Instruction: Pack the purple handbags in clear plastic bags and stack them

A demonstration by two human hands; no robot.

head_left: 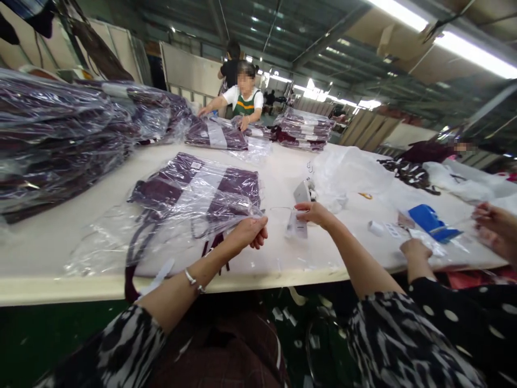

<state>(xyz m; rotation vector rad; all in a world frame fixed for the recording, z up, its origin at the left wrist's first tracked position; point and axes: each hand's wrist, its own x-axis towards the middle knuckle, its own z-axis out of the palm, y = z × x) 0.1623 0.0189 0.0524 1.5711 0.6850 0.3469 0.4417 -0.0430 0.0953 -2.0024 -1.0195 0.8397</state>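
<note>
A folded dark purple garment [167,186] with a pale band across it lies in a clear plastic bag [100,231] on the white table. My left hand [252,231] is closed on the bag's near right edge, pulling the film taut. Purple straps hang out of the bag toward the table's front edge. To the right, my right hand [315,214] pinches a white paper tag [297,226] with a thin string looping left from it. Just behind that hand stands a small stack of white tags [302,191].
Bagged garments [52,140] are piled high at left; another stack [305,129] sits at the back. Across the table, a person [244,99] handles a bagged garment. At right, a co-worker's hands work near a blue packet [432,222]. Yellow-handled snips [365,195] lie beyond my right hand.
</note>
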